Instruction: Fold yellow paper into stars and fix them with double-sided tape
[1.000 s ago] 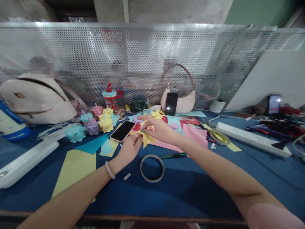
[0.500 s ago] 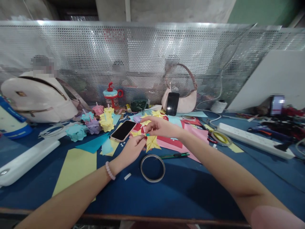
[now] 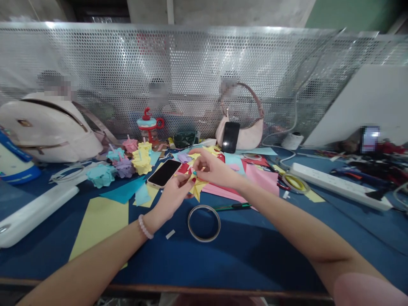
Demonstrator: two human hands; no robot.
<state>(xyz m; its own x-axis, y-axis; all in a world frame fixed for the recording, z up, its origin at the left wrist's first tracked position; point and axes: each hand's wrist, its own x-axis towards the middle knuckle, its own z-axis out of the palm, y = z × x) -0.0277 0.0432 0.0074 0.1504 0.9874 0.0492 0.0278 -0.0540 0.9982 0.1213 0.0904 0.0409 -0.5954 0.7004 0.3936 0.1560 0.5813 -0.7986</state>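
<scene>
My left hand, a beaded bracelet on its wrist, is closed on a folded yellow paper star. One point of the star hangs down below the fingers; the rest is partly hidden. My right hand meets it from the other side, thumb and index finger pinched together at the star's upper part. A small pale bit shows by those fingertips, too small to name. Just in front lie a tape roll and a green utility knife. A phone rests beside my left hand.
Finished paper shapes in several colours cluster at left. Pink sheets and a yellow sheet lie flat. A power strip sits at right, a white bar-shaped device at left. Behind stand a handbag and a backpack.
The yellow star has been tilted and drawn in between my hands, so less of it shows. My right fingertips have shifted slightly left, closer to my left fingers.
</scene>
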